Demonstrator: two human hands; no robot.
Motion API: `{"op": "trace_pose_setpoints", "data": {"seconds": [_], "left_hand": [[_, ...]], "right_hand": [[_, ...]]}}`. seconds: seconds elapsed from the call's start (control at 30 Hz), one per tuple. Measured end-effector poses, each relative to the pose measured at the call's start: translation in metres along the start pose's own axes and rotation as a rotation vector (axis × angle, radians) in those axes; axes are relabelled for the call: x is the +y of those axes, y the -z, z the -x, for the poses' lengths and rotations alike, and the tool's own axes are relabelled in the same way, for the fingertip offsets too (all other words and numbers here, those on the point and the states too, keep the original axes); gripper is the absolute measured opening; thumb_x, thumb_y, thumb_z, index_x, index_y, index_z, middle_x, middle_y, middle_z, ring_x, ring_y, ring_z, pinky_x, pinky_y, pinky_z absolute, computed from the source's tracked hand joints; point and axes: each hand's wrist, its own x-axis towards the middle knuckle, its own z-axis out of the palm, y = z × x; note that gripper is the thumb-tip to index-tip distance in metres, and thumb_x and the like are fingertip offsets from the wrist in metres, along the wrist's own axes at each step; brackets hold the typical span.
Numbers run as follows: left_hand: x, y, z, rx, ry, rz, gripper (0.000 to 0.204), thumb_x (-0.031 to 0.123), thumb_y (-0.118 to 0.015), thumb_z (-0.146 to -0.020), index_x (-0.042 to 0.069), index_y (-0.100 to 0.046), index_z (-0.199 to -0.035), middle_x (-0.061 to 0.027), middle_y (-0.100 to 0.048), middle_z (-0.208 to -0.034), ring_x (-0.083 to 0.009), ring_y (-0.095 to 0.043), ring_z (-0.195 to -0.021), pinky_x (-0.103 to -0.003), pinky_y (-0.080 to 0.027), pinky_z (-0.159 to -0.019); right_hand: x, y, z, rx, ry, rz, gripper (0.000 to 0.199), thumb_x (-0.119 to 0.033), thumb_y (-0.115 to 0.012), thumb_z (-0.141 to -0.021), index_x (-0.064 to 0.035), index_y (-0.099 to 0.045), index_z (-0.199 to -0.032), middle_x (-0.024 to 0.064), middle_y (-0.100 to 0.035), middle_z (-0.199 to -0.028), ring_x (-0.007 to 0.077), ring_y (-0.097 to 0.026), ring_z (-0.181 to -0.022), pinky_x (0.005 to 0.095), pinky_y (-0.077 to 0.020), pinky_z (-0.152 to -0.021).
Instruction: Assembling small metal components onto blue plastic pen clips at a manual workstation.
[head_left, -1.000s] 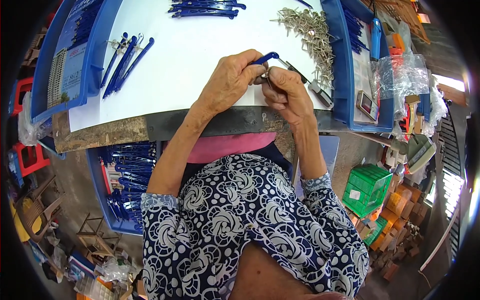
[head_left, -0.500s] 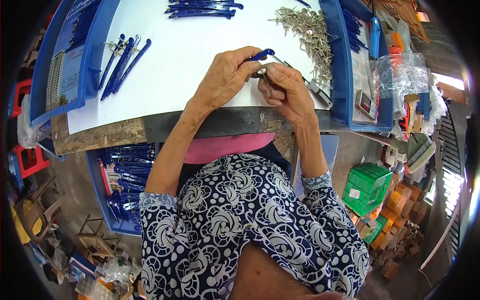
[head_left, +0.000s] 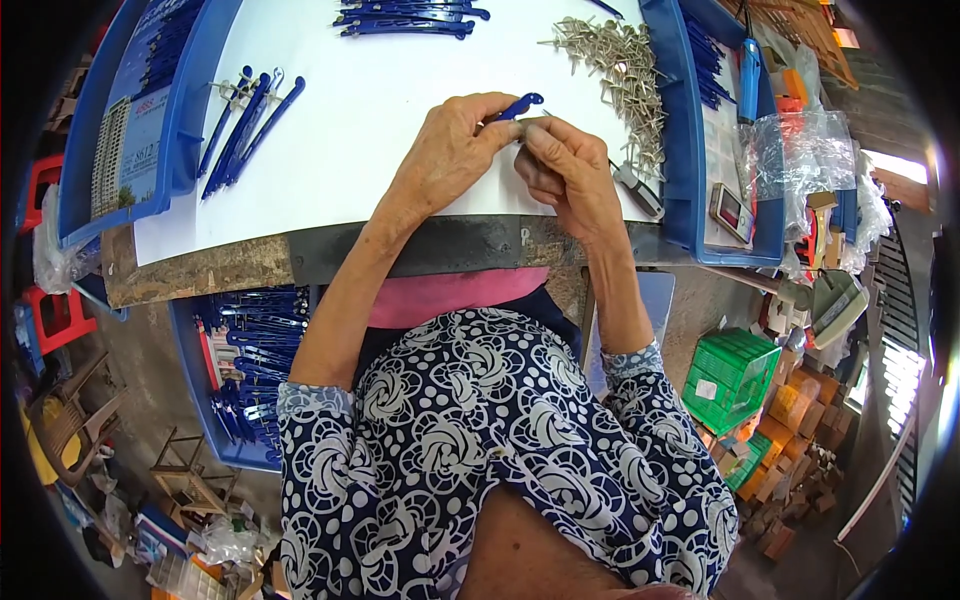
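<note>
My left hand (head_left: 447,152) pinches a blue plastic handle piece (head_left: 519,105) above the white table top (head_left: 350,120). My right hand (head_left: 565,170) meets it from the right, fingertips closed on a small metal part at the blue piece's end. A heap of small metal parts (head_left: 618,62) lies just beyond my right hand. A few finished blue pieces (head_left: 243,128) lie in a loose bundle to the left, and another row of blue pieces (head_left: 410,20) lies at the far edge.
Blue trays (head_left: 690,150) flank the table on both sides; the right one holds a small meter and a blue tool (head_left: 750,65). A blue bin of blue pieces (head_left: 250,370) sits below left. A green crate (head_left: 730,375) and cardboard boxes stand on the floor right.
Both hands have slid a little farther onto the table with the blue piece, and my right fingers have closed in on its end.
</note>
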Motion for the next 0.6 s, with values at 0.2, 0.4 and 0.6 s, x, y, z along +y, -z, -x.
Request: {"op": "trace_pose_setpoints", "data": {"seconds": [0.2, 0.4, 0.6], "left_hand": [[0.000, 0.001, 0.003, 0.030, -0.060, 0.017, 0.029, 0.013, -0.054, -0.084, -0.003, -0.052, -0.109, 0.0001, -0.049, -0.071, -0.0038, -0.041, -0.055, -0.018, -0.033, -0.044], [0.008, 0.007, 0.007, -0.069, 0.180, 0.550, 0.021, 0.009, -0.051, -0.085, -0.004, -0.051, -0.101, 0.0001, -0.046, -0.068, -0.0034, -0.040, -0.054, -0.015, -0.030, -0.041], [0.002, 0.005, 0.006, -0.080, 0.224, 0.563, 0.015, 0.007, -0.050, -0.085, -0.003, -0.051, -0.096, -0.0002, -0.046, -0.068, -0.0030, -0.039, -0.054, -0.014, -0.028, -0.040]], "right_hand": [[-0.003, 0.012, -0.005, -0.093, -0.125, -0.103, 0.023, -0.019, -0.051, -0.088, 0.0033, -0.054, -0.092, -0.0024, -0.040, -0.058, 0.0010, -0.026, -0.043, 0.0137, -0.0202, -0.037], [-0.004, 0.011, -0.004, -0.109, -0.104, -0.004, 0.020, -0.016, -0.053, -0.087, 0.0036, -0.057, -0.089, -0.0032, -0.041, -0.054, 0.0018, -0.029, -0.042, 0.0145, -0.0205, -0.036], [0.005, 0.004, -0.001, 0.100, 0.381, 0.803, 0.011, -0.008, -0.059, -0.080, 0.0000, -0.060, -0.087, 0.0026, -0.048, -0.053, 0.0066, -0.041, -0.044, 0.0213, -0.0298, -0.039]]}}
